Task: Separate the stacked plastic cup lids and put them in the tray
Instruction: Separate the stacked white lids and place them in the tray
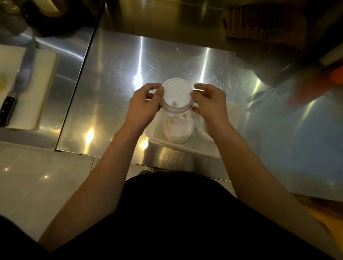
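Note:
A stack of white round plastic cup lids (176, 97) is held above the steel table, just beyond the tray. My left hand (143, 106) pinches its left rim and my right hand (208, 106) pinches its right rim. The lowest lid hangs slightly loose at the front edge. Below the stack sits a translucent white tray (187, 148) with a separated lid (177, 131) lying inside it. A second lid (203, 125) in the tray is mostly hidden behind my right wrist.
A white cutting board (38, 82) with a black-handled knife (14, 93) lies on the counter at the left. Blurred orange objects (324, 84) and a brown box (248, 25) stand at the right and back right. The steel table's front edge (107, 156) runs just before my body.

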Available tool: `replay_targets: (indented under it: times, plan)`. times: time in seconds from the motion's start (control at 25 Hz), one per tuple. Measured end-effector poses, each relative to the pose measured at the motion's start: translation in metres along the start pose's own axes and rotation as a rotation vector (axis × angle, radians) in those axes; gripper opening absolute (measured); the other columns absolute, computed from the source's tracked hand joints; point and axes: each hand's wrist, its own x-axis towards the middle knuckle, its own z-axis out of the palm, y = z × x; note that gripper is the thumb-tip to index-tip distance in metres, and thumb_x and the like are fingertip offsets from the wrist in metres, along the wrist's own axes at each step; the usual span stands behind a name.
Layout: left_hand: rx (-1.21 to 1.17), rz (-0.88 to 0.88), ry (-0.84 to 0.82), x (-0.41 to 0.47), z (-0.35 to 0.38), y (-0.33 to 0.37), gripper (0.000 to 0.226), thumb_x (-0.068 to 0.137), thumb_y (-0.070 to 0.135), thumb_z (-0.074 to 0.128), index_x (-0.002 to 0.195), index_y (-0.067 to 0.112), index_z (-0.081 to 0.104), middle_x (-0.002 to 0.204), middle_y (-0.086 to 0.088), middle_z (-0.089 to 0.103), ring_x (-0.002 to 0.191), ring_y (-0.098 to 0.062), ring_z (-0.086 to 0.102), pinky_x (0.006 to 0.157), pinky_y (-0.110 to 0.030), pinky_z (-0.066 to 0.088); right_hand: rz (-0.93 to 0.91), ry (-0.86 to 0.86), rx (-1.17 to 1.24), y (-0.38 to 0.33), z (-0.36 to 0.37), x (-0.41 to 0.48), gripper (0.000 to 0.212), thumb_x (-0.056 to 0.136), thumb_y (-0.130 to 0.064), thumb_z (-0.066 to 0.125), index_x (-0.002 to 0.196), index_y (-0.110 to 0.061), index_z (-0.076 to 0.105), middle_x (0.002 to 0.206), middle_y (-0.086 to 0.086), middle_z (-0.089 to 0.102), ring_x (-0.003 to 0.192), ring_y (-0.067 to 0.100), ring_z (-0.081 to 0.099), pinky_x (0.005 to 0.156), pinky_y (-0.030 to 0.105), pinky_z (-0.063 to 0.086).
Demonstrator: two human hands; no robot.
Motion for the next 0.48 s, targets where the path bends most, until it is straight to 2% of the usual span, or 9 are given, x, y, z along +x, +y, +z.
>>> replay_targets:
  times: [0.12, 0.24, 0.36, 0.48]
  plan:
    - [0.013, -0.015, -0.029, 0.005, -0.005, -0.003, 0.027, 0.093, 0.04, 0.056, 0.113, 0.023, 0.066, 0.095, 0.002, 0.07, 0.08, -0.014, 0.071, 0.079, -0.034, 0.061, 0.003, 0.044, 0.023, 0.003, 0.004, -0.004, 0.033, 0.086, -0.011, 0.067, 0.118, -0.008, 0.066, 0.108, 0.011, 0.07, 0.1, 0.022, 0.069, 0.089, 0.043, 0.061]
    - [0.005, -0.03, -0.056, 0.006, -0.006, -0.008, 0.028, 0.092, 0.037, 0.058, 0.11, 0.017, 0.066, 0.101, 0.0, 0.07, 0.085, -0.017, 0.071, 0.082, -0.04, 0.06, 0.008, 0.08, 0.0, 0.007, 0.007, -0.012, 0.034, 0.083, -0.018, 0.069, 0.116, -0.011, 0.068, 0.108, 0.008, 0.072, 0.103, 0.021, 0.069, 0.096, 0.046, 0.057]
    - [0.01, -0.022, -0.08, 0.007, -0.005, -0.01, 0.028, 0.093, 0.035, 0.058, 0.108, 0.012, 0.065, 0.101, -0.002, 0.069, 0.088, -0.017, 0.07, 0.082, -0.039, 0.06, 0.027, 0.088, -0.008, 0.012, 0.004, -0.017, 0.033, 0.085, -0.018, 0.07, 0.117, -0.011, 0.069, 0.111, 0.006, 0.072, 0.107, 0.019, 0.068, 0.1, 0.043, 0.055]
    - [0.011, -0.018, -0.112, 0.006, -0.005, -0.011, 0.028, 0.092, 0.036, 0.059, 0.11, 0.015, 0.063, 0.1, -0.002, 0.069, 0.085, -0.017, 0.07, 0.083, -0.039, 0.06, 0.037, 0.083, 0.002, 0.016, -0.001, -0.023, 0.032, 0.084, -0.015, 0.071, 0.116, -0.009, 0.07, 0.111, 0.008, 0.073, 0.105, 0.02, 0.069, 0.099, 0.042, 0.055]
